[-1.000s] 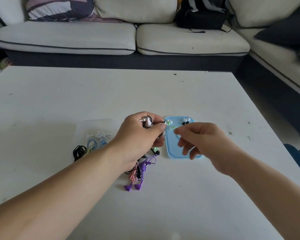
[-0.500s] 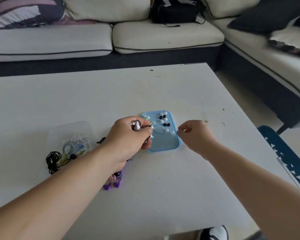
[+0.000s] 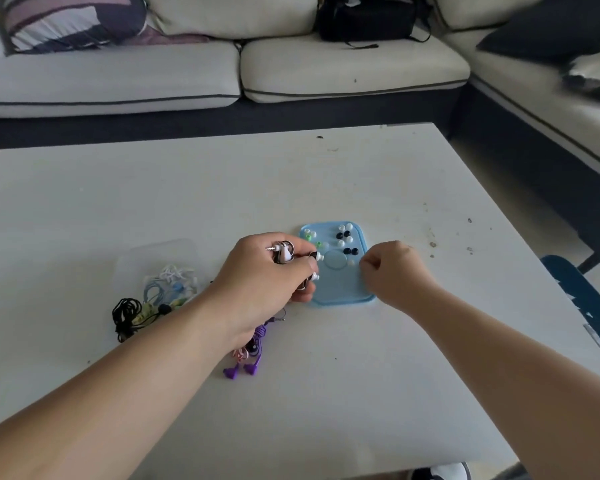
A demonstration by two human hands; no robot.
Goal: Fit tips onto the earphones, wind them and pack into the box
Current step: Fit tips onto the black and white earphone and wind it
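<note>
Clear plastic box (image 3: 160,254) sits leftmost on the surface (image 3: 378,382), coiled earphones (image 3: 168,287) inside. The left hand (image 3: 257,282) grips white earphones (image 3: 284,255), buds at the blue tray (image 3: 340,296) of tips (image 3: 347,233), seemingly soft and light, best pinched at the rim. The right hand (image 3: 395,277) curls its fingers (image 3: 369,268) into a pinch; contents hidden.

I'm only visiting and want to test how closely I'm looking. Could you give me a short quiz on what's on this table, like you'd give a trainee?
1. True or false: the purple earphones lie on the white table, outside the clear box.
2. The left hand grips: A) white earphones, B) a phone, C) a pen.
3. Fill in: the ear tips on the blue tray are white, black and ____.
Key: 1 true; 2 A; 3 green.
</note>
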